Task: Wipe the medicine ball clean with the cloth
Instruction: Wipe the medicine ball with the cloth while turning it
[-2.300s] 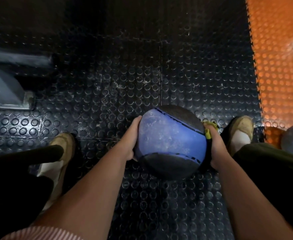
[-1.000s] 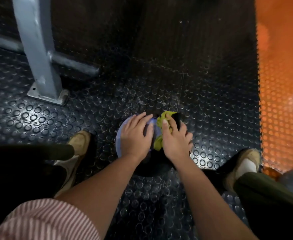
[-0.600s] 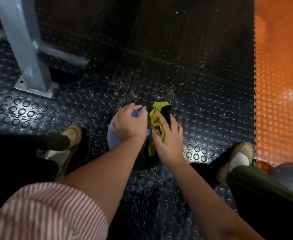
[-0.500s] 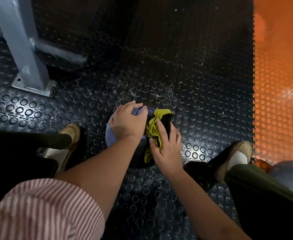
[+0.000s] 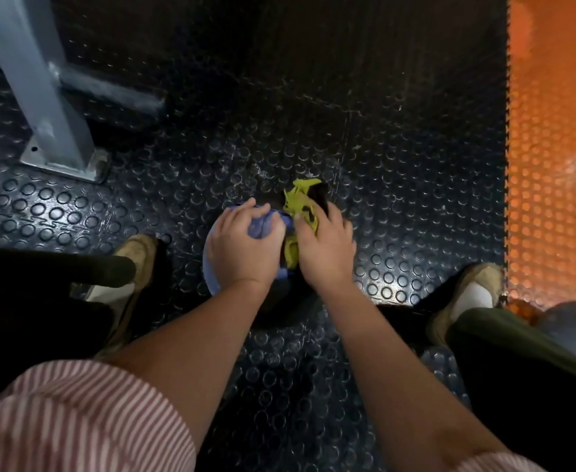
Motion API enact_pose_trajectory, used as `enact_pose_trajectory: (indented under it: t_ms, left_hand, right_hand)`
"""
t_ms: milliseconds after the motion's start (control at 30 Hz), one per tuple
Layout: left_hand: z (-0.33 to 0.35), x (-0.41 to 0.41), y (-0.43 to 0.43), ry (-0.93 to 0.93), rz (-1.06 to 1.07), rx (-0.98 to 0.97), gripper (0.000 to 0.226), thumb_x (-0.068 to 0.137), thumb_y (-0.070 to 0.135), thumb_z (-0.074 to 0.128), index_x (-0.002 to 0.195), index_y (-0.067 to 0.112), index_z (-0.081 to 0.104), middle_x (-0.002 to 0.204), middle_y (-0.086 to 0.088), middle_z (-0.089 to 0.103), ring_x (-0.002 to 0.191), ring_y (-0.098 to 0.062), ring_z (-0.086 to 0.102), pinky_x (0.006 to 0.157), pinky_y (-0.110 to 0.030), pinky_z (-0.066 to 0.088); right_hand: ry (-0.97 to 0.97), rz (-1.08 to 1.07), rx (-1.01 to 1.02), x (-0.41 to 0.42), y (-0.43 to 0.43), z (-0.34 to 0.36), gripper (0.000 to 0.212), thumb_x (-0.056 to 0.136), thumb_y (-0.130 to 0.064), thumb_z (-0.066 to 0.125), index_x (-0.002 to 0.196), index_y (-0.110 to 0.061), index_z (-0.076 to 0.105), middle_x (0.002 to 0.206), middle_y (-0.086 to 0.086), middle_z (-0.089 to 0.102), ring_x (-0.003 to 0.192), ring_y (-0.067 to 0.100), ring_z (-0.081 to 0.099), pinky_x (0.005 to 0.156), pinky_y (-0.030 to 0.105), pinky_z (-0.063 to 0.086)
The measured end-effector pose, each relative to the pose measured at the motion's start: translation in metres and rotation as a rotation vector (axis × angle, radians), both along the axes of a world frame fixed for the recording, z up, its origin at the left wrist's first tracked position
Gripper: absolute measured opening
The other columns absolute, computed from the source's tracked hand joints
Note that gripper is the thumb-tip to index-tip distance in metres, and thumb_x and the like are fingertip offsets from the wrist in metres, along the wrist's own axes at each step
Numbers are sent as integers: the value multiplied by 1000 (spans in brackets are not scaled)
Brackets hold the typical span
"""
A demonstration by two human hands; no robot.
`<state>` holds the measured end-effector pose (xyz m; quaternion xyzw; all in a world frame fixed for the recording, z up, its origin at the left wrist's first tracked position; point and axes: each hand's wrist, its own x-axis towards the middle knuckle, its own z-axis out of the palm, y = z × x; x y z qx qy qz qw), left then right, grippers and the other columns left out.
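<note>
Medicine ball (image 5: pixel 211 270) sits on the studded floor (image 5: pixel 399 199), left hand (image 5: pixel 242 248) fingers curled over its blue top, right hand (image 5: pixel 327 248) fingers clamped on a bunched yellow cloth (image 5: pixel 298 202) against it.

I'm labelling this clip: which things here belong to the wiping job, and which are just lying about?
In the job: ball, held by the left hand; cloth, pressed on it by the right hand.
Lying about: post; orange mat; grey ball at the right edge.
</note>
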<state>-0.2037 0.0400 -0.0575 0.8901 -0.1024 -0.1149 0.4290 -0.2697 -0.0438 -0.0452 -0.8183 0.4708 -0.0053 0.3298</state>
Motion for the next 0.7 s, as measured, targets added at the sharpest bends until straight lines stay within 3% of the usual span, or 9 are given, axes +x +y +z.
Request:
enact_pose_trajectory:
  t_ms: [100, 167, 267, 367, 500, 600, 700]
  left_hand:
    - [1, 8, -8, 22, -10, -44, 21, 84, 31, 69, 102, 23, 76, 121, 12, 66, 117, -9, 54, 106, -21, 35]
    - [-1, 7, -7, -8, -91, -35, 24, 84, 34, 66, 103, 22, 75, 121, 10, 67, 120, -12, 54, 109, -29, 36]
    - [-4, 0, 0, -125, -189, 24, 32, 83, 35, 59, 106, 19, 74, 123, 4, 66, 123, -19, 54, 110, -37, 36]
    - [-8, -4, 7, -128, -182, 62, 38, 83, 40, 53, 108, 19, 73, 127, 2, 64, 125, -23, 52, 110, -42, 37]
    - [-11, -10, 16, -126, -118, -1, 41, 82, 41, 49, 103, 16, 74, 123, 0, 66, 119, -10, 46, 107, -37, 36]
    - [-8, -6, 16, -68, -69, -25, 33, 79, 34, 57, 100, 15, 74, 121, 0, 66, 115, -13, 50, 104, -37, 40]
    - [-5, 3, 15, -9, -80, -13, 25, 81, 31, 65, 102, 19, 73, 124, 5, 64, 117, -17, 52, 104, -37, 41]
  right_hand:
    - [-144, -6, -106, -37, 43, -8, 51, 93, -49, 31, 142, -38, 37, 151, 6, 31, 135, 31, 24, 109, 51, 21]
    - [-134, -52, -91, -45, 54, -10, 57, 89, -52, 27, 143, -36, 37, 150, 13, 31, 134, 35, 25, 108, 53, 22]
    - [-59, -40, -57, -40, 43, -3, 62, 87, -62, 18, 144, -42, 31, 152, 9, 27, 134, 31, 24, 109, 50, 22]
    - [104, 13, 29, -13, 13, 6, 52, 95, -60, 23, 144, -45, 26, 154, 4, 22, 135, 31, 22, 109, 49, 21]
    - [278, 36, 212, 33, -21, 11, 52, 98, -54, 26, 146, -34, 29, 156, 4, 20, 138, 37, 20, 110, 53, 19]
    - [165, 52, 91, 27, -9, 6, 46, 97, -51, 32, 140, -38, 39, 154, 0, 26, 136, 32, 23, 108, 51, 20]
    - [-82, -2, -88, -9, 31, -1, 47, 92, -51, 33, 137, -43, 43, 152, -5, 30, 137, 25, 23, 109, 49, 20]
